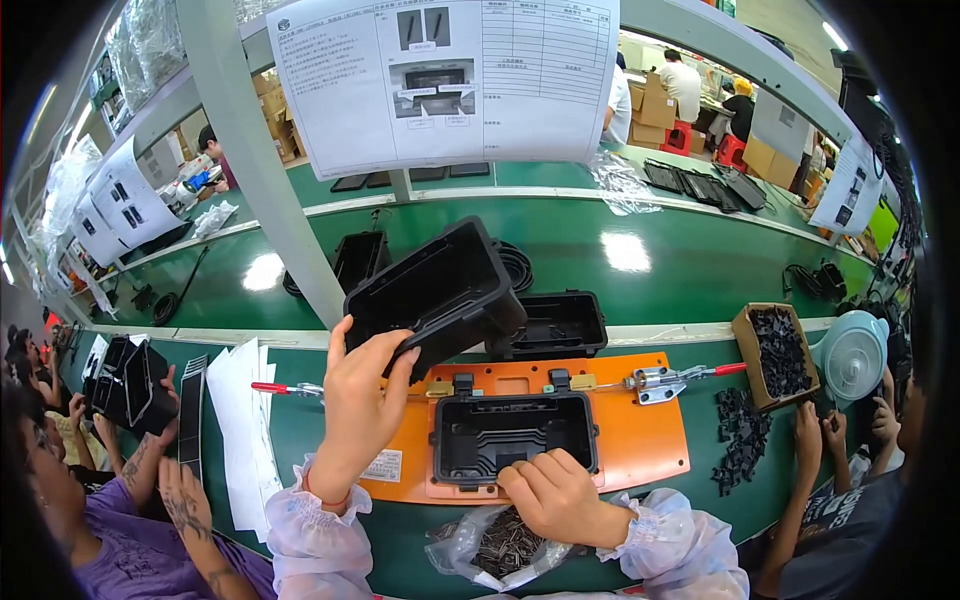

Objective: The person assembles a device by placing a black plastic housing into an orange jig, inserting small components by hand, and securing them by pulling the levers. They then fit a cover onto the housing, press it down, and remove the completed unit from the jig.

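Item one: a raised black box (435, 290), open-mouthed and tilted, which we find aloft beyond and to the left of the orange fixture (650, 440). Our left hand (365, 395) is clamped on its near lower corner, thumb and fingers closed about the wall; some fingertips are hidden behind it. Handling, in our judgement: moulded plastic, light for its bulk since hollow, stiff, smooth enough to slide in a loose grip, unlikely to break though its rim lugs may chip. Best hold: a side wall below the rim, thumb opposed to fingers, clear of the lugs. Item two: a seated black box (515, 440), of like make, lying open in the fixture between two red-handled clamps, the right toggle clamp (660, 383) being the plainer seen. Our right hand (558, 497) rests at its near rim, fingers curled together; whether they pinch anything we cannot tell. Item three: a clear bag (440, 553) of small metal pieces (508, 545), just below the fixture.
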{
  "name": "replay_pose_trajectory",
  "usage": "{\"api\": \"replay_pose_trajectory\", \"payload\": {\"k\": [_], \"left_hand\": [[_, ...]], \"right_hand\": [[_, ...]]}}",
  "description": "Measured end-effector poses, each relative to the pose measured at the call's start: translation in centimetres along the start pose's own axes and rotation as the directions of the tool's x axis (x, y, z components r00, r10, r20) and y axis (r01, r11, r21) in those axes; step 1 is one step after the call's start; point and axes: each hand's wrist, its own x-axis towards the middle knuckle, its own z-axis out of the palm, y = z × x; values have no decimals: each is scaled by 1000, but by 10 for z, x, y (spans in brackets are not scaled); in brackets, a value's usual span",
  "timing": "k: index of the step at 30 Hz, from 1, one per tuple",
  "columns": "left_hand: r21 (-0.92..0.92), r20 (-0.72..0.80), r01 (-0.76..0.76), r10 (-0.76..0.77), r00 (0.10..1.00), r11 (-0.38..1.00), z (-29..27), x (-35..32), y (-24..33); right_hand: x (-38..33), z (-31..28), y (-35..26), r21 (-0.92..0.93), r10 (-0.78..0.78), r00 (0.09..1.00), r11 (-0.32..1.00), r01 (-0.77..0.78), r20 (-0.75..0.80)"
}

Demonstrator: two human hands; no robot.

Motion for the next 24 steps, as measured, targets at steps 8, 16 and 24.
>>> {"api": "replay_pose_trajectory", "payload": {"k": [8,16,24], "left_hand": [[10,-27,-18,18,999,1000,5,-1,-8],[104,-139,31,-17,990,994,-24,1,-2],[-102,262,-225,244,934,969,-35,-20,60]], "right_hand": [[20,-22,8,-97,-110,984,991,97,-140],[41,-88,94,-204,-142,920,976,70,-366],[42,-92,299,-549,137,897,749,-372,-421]]}}
